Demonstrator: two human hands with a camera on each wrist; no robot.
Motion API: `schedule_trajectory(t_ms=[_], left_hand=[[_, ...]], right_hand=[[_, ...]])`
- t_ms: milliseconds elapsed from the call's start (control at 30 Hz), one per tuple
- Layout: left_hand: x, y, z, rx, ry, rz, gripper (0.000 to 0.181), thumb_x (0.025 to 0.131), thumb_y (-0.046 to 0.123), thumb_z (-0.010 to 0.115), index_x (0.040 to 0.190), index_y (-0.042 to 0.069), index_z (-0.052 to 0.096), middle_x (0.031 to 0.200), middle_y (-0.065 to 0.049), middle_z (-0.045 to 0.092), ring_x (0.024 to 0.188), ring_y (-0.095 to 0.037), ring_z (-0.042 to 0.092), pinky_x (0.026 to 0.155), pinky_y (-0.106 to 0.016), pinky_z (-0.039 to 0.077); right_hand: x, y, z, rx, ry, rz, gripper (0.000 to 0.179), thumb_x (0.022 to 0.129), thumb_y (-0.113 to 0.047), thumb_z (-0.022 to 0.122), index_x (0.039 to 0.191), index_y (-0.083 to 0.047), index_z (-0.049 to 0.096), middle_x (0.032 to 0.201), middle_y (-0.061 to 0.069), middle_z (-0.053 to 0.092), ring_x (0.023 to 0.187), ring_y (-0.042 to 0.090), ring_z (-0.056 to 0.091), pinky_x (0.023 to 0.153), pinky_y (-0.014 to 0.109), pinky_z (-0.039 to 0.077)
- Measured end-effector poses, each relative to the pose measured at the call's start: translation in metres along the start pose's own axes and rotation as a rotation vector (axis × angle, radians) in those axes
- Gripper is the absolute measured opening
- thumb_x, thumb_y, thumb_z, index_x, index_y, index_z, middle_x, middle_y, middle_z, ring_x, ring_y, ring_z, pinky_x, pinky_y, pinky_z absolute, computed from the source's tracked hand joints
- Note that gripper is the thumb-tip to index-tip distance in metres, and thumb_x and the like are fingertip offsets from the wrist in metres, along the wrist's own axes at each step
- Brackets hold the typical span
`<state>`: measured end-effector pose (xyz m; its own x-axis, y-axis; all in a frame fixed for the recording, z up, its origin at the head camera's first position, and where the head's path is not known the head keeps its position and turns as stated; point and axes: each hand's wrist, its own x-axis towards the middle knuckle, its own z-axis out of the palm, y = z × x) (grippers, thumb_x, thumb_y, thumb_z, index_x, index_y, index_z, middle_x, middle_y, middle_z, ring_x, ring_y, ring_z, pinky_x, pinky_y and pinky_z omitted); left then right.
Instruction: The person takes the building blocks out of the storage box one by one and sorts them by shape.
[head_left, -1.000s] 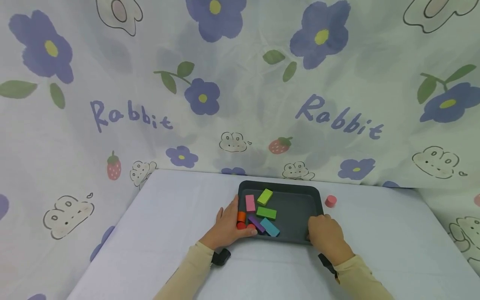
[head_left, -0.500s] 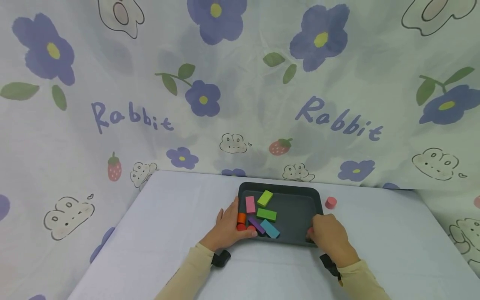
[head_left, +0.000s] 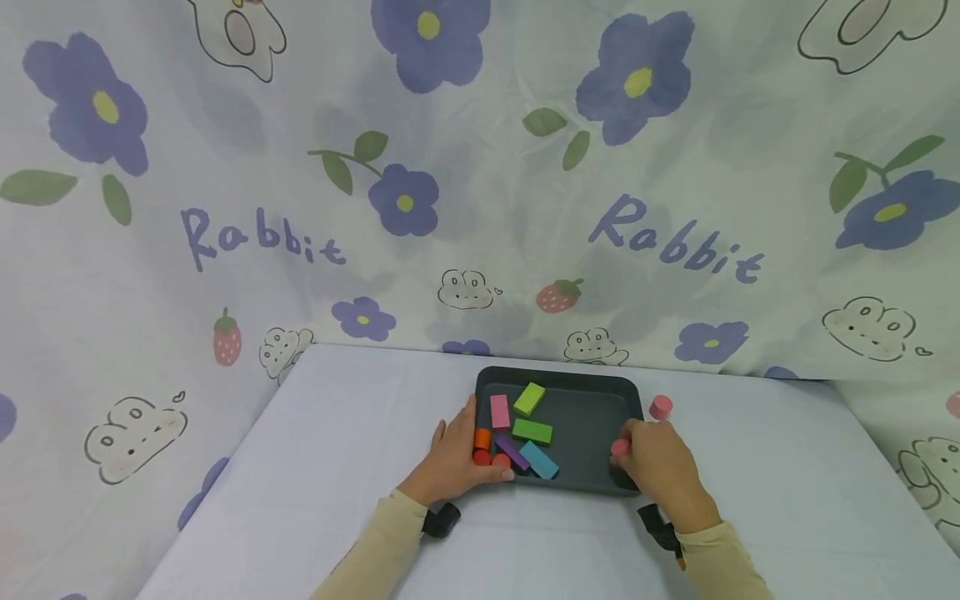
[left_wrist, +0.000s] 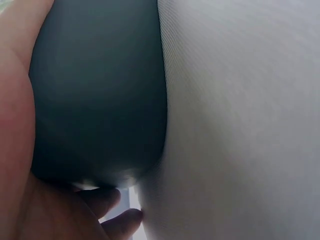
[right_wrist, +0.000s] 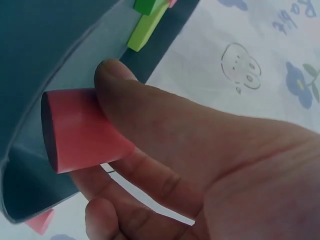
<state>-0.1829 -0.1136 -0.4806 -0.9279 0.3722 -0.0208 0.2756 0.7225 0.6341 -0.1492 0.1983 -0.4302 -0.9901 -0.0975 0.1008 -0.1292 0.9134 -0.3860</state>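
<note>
A dark grey tray [head_left: 585,485] lies on the table with colored blocks in its left half. My left hand [head_left: 450,462] holds its near left corner, fingers along the left side and thumb at the near rim. In the left wrist view, the hand [left_wrist: 55,205] wraps around the tray wall [left_wrist: 100,90]. My right hand [head_left: 663,467] pinches a pinkish-red cylinder block [head_left: 621,447] over the tray's near right corner. The right wrist view shows this cylinder tilted on its side between thumb and fingers, one flat end facing the tray.
Inside the tray are a pink block [head_left: 499,412], a yellow-green block [head_left: 529,399], a green block [head_left: 532,432], a purple block [head_left: 512,452], a blue block [head_left: 539,460], and orange and red cylinders [head_left: 482,440] by the left hand. Another pinkish-red cylinder [head_left: 661,407] stands right of the tray.
The right hand has risen slightly from the tray's right corner, and the pinkish-red cylinder, hidden at first, now shows at its fingertips. The left hand stays on the tray.
</note>
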Motion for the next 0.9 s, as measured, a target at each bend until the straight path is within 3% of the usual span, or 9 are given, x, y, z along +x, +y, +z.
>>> schedule_trajectory(t_ms=[533,900], left_hand=[[0.001,-0.002,0.001,0.018,0.004,-0.008,0.130,0.077,0.065,0.077,0.160,-0.001,0.003,0.165,-0.017,0.021,0.150,-0.035,0.024,0.119,-0.064,0.004],[0.004,-0.001,0.002,0.019,0.004,-0.016,0.128,0.078,0.064,0.077,0.160,-0.001,0.004,0.165,-0.018,0.022,0.150,-0.035,0.024,0.119,-0.063,0.003]], right_hand=[[0.001,0.013,-0.006,0.106,0.116,-0.056,0.029,0.078,-0.011,0.087,0.098,0.003,0.070,0.083,0.009,0.069,0.073,0.022,0.060,0.068,0.045,0.054],[0.002,0.020,-0.014,0.167,0.170,-0.004,0.031,0.082,-0.009,0.083,0.105,0.006,0.070,0.095,0.015,0.071,0.079,0.027,0.058,0.069,0.042,0.049]])
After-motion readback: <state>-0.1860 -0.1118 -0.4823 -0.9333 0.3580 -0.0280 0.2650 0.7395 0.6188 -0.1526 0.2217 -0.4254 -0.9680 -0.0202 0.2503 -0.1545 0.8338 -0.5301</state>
